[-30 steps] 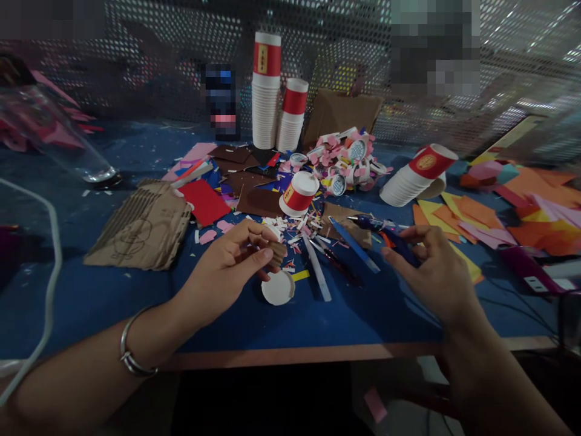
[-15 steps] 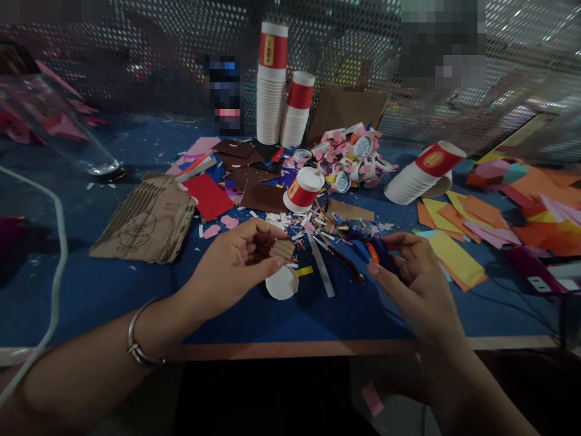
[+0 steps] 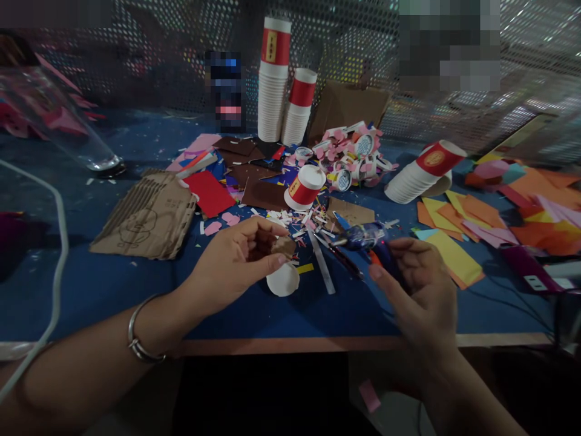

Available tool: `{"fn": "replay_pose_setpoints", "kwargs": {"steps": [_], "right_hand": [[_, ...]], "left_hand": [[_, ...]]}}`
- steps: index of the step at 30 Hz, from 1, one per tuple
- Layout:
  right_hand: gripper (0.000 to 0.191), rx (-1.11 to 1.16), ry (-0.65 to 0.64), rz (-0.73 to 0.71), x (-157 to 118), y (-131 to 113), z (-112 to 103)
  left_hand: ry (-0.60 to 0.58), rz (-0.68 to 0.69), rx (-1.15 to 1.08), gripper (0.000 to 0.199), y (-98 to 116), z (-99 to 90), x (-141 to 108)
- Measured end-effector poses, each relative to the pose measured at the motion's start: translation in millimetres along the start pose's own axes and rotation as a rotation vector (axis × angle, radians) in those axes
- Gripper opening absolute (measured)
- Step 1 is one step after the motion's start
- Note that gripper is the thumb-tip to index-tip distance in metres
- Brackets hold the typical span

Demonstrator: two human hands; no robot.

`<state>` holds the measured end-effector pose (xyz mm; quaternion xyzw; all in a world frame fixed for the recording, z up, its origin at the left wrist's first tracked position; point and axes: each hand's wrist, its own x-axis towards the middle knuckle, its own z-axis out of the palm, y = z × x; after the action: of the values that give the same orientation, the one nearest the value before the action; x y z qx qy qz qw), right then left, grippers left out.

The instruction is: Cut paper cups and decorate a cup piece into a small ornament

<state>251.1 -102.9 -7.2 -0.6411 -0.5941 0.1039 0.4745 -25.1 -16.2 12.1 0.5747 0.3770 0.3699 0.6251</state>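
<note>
Between the thumb and fingers of my left hand (image 3: pixel 240 257) is a small piece of corrugated cardboard (image 3: pixel 284 247). My right hand (image 3: pixel 420 290) is closed around the handle of a blue glue gun (image 3: pixel 365 235) with an orange trigger. The gun's nozzle points left, toward the cardboard, with a gap between them. Below the cardboard a white paper disc (image 3: pixel 282 280) lies on the blue table, beside a small yellow strip (image 3: pixel 305 268). A clear flat strip (image 3: pixel 322 263) and a dark pen-like tool (image 3: pixel 345 260) lie between my hands.
Stacked paper cups (image 3: pixel 273 85) stand at the back; another cup stack (image 3: pixel 422 172) lies tilted at right. A single cup (image 3: pixel 305 188) sits mid-table near paper scraps. Flattened cardboard (image 3: pixel 147 215) and a white cable (image 3: pixel 61 242) are left. Coloured paper (image 3: pixel 456 257) lies right.
My right hand has turned the glue gun up, so its body and nozzle show more clearly above the table. The cardboard piece in my left hand has tilted slightly.
</note>
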Motion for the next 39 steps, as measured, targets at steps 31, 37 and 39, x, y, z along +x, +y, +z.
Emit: {"fn": "replay_pose_setpoints", "kwargs": {"steps": [31,37,39], "right_hand": [[0.032,-0.392,0.099,-0.299,-16,-5,7],[0.031,-0.379,0.094,-0.279,-17,-6,5],[0.031,-0.369,0.094,-0.275,-17,-7,6]], "left_hand": [[-0.077,-0.055,-0.004,0.037,4,0.2,-3],[-0.063,-0.05,0.005,0.033,7,0.7,-4],[-0.059,-0.049,0.008,0.032,8,1.4,-4]]}}
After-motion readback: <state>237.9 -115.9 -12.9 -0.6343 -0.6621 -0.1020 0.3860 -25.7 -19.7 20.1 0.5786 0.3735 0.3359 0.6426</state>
